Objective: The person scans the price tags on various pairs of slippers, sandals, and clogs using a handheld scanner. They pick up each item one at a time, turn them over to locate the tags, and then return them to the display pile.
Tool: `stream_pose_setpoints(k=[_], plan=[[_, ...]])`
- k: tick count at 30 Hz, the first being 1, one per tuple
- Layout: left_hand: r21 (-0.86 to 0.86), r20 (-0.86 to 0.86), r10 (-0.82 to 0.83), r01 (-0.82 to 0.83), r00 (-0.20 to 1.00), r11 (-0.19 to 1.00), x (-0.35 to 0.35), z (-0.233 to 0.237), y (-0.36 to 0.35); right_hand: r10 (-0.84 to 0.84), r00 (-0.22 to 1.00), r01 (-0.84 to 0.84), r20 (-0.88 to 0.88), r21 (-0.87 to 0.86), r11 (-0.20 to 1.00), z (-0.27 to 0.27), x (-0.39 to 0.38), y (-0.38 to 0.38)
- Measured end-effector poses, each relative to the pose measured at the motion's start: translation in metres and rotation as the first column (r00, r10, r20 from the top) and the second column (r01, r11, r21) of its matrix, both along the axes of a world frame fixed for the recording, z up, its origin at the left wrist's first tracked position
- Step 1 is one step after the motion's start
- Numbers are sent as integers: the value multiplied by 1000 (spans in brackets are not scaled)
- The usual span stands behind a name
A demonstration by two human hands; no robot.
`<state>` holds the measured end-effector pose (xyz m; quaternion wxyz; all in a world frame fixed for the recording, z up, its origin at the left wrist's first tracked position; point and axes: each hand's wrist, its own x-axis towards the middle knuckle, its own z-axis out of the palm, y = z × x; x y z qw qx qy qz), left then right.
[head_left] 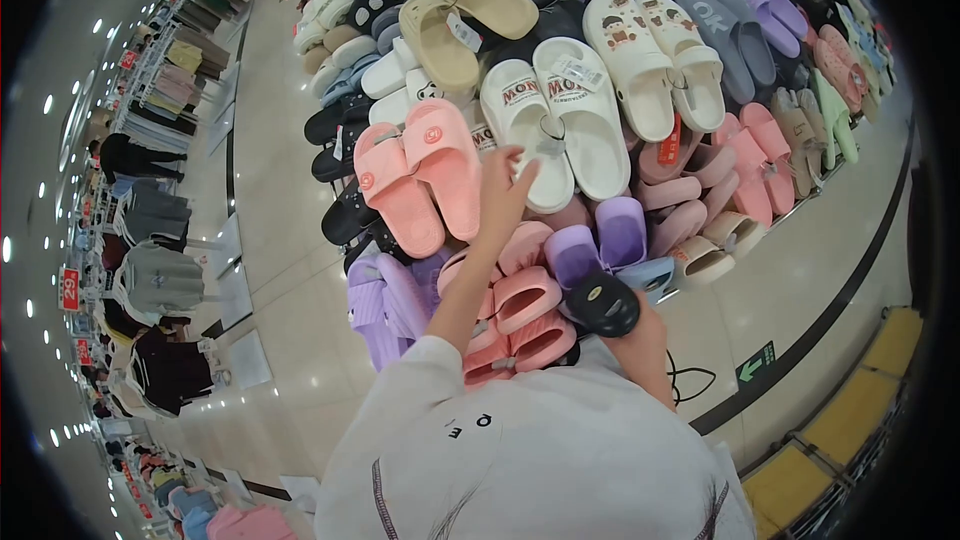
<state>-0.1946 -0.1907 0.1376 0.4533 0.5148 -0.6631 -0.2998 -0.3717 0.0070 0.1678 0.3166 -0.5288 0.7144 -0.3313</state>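
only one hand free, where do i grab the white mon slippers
By the heel ends, from the near side. The white MON slippers lie on top, heels toward you, right at the left hand; the right hand holds the black scanner.

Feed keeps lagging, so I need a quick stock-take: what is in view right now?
white slippers: one pair, white with red lettering, top of the pile
pink slippers: one pair, pink, left of the white pair
beige slippers: one pair, beige, upper pile
cream clogs: one pair, cream, right of the white pair
purple slippers: one pair, lilac, below the white pair
clothes racks: several, dark and grey garments, left aisle
scanner: one, black, in the right hand
left hand: fingers at the white slippers
right hand: holding the scanner
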Motion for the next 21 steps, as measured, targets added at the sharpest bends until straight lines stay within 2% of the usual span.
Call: stream_pose_setpoints(k=[1,3,4,6,7,8,10,11,12,14,16,18,20,21], plan=[[-2,-3,-8,8,1000,1000,-11,-5,-15,25,999,-25,24,2,1000,1,2,2],[250,-47,-34,45,998,967,-31,-22,-49,66,997,-66,50,-8,998,5,0,5],[244,-50,-48,59,998,968,-38,-24,-64,53,998,-52,47,-14,999,6,-2,8],[385,270,-70,-41,960,922,-50,-31,-92,35,999,-35,8,-1,999,6,-7,12],[195,311,49,-115,949,974,-56,-38,-98,21,1000,-21,4,-9,1000,7,-9,14],[187,308,40,-102,951,977,-59,-45,-104,-7,1000,7,-12,17,1000,7,-12,16],[347,389,29,-176,921,921,-63,-25,-102,-43,999,44,-27,36,998,6,-16,20],[275,387,108,-226,916,935,-66,-33,-106,-69,997,71,-32,55,996,4,-18,21],[270,388,105,-222,916,937,-68,-37,-105,-93,995,96,-36,77,992,3,-20,22],[149,335,182,-243,925,959,-65,-41,-96,-114,993,116,-22,83,990,4,-24,22],[91,296,227,-265,928,960,-68,-24,-77,-137,990,138,-9,91,986,2,-31,20],[41,250,269,-288,930,957,-71,-13,-60,-160,974,172,158,-65,983,-2,-42,15],[-178,114,348,-325,931,929,-67,-12,-43,-177,970,185,169,-34,982,14,-51,3],[-172,124,342,-319,931,932,-65,-7,-32,-214,950,249,229,-134,959,20,-52,-3]])
